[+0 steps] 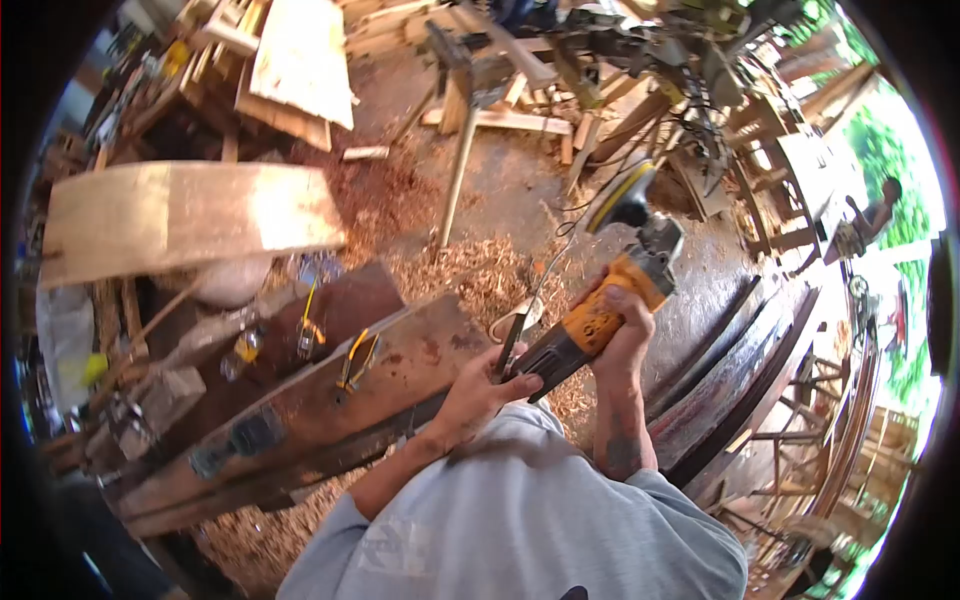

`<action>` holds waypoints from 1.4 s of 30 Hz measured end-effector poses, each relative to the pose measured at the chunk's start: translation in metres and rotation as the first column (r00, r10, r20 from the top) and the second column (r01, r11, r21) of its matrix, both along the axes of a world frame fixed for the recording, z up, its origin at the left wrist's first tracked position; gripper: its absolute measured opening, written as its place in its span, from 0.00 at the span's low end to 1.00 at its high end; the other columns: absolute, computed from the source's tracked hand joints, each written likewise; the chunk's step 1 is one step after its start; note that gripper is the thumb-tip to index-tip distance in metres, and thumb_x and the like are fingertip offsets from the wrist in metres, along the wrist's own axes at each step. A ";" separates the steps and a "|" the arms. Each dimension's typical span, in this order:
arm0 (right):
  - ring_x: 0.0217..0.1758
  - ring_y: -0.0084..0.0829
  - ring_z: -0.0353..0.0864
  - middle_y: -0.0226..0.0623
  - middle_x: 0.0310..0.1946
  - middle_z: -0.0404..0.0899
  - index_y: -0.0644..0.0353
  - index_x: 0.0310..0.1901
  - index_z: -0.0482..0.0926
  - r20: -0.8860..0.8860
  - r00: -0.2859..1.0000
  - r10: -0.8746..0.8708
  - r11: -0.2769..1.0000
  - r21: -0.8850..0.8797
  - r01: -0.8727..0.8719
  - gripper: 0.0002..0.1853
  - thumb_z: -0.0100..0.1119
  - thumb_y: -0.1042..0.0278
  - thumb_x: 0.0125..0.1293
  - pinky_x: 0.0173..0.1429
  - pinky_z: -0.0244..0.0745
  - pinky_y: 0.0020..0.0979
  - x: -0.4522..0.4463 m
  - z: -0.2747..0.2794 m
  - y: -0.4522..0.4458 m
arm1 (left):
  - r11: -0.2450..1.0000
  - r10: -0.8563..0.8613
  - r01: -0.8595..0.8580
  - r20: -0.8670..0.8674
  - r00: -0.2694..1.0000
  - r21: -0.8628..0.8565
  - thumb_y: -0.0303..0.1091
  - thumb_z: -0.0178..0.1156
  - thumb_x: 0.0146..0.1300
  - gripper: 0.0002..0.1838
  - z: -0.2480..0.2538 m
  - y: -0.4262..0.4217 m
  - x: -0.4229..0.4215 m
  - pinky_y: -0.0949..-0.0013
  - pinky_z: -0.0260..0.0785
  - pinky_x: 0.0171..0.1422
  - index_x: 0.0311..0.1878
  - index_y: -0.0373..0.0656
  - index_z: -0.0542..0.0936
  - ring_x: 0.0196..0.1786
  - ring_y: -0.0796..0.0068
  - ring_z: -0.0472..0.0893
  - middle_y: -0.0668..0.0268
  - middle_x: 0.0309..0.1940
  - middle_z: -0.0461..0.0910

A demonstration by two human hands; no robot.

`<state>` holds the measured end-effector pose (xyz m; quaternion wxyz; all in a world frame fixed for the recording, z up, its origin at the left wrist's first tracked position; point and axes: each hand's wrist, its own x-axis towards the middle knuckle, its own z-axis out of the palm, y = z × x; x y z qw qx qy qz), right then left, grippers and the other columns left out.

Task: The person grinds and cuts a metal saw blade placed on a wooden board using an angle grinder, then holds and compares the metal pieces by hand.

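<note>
In front of my chest I hold a yellow and black angle grinder (590, 325), tilted with its head up to the right. A round pad with a yellow edge (622, 196) is fitted on the head. My right hand (625, 335) wraps round the yellow body near the head. At the dark rear end, my left hand (478, 398) is closed, its thumb lying along the casing. A thin dark strip (513, 340) rises by the left fingers; I cannot tell what it is.
A worn wooden bench (400, 365) on the left carries a yellow-and-black tool (357, 362). Beyond it lies a wide pale board (190, 215). Wood shavings (480, 275) cover the floor. Long dark curved pieces (720, 370) lie at right. Another person (868, 222) is at far right.
</note>
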<state>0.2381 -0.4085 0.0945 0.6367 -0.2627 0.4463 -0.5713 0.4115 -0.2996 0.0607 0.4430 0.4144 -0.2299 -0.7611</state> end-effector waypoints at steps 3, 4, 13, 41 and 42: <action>0.35 0.36 0.82 0.39 0.37 0.78 0.67 0.54 0.74 0.076 0.997 0.024 0.999 0.030 -0.027 0.23 0.58 0.66 0.57 0.43 0.82 0.38 0.009 0.002 0.003 | 0.997 -0.026 0.022 0.047 0.999 0.077 0.41 0.76 0.61 0.32 0.003 0.001 0.009 0.74 0.67 0.61 0.60 0.31 0.75 0.51 0.81 0.75 0.70 0.45 0.79; 0.35 0.36 0.82 0.39 0.37 0.78 0.67 0.54 0.74 0.068 0.997 0.047 0.997 0.055 -0.051 0.23 0.58 0.66 0.57 0.43 0.82 0.38 0.011 -0.001 0.003 | 0.994 -0.063 0.063 0.000 0.998 0.093 0.42 0.76 0.61 0.33 0.000 0.001 0.011 0.74 0.66 0.62 0.60 0.30 0.74 0.52 0.80 0.74 0.69 0.47 0.78; 0.37 0.36 0.80 0.40 0.37 0.77 0.67 0.52 0.73 0.039 0.999 0.031 0.997 0.068 -0.034 0.23 0.61 0.63 0.56 0.46 0.80 0.39 0.021 -0.012 -0.010 | 0.999 -0.002 0.007 -0.121 0.993 0.040 0.16 0.67 0.60 0.36 -0.027 0.021 0.025 0.71 0.72 0.64 0.72 0.34 0.66 0.62 0.75 0.77 0.62 0.61 0.77; 0.35 0.36 0.81 0.40 0.35 0.78 0.66 0.51 0.75 -0.086 0.996 -0.005 0.997 0.077 0.012 0.21 0.62 0.69 0.54 0.43 0.82 0.39 -0.005 -0.024 -0.009 | 0.993 0.121 -0.112 0.514 0.849 -0.048 0.33 0.77 0.55 0.38 -0.046 0.034 0.033 0.67 0.71 0.55 0.67 0.37 0.70 0.49 0.71 0.79 0.63 0.45 0.80; 0.34 0.35 0.82 0.40 0.34 0.80 0.67 0.49 0.77 -0.277 0.960 0.045 0.999 0.039 -0.036 0.20 0.63 0.71 0.54 0.41 0.81 0.36 -0.013 -0.022 -0.007 | 0.975 0.217 -0.095 0.759 0.614 -0.201 0.34 0.73 0.59 0.33 -0.059 0.039 0.043 0.63 0.71 0.55 0.65 0.37 0.71 0.49 0.66 0.80 0.60 0.46 0.80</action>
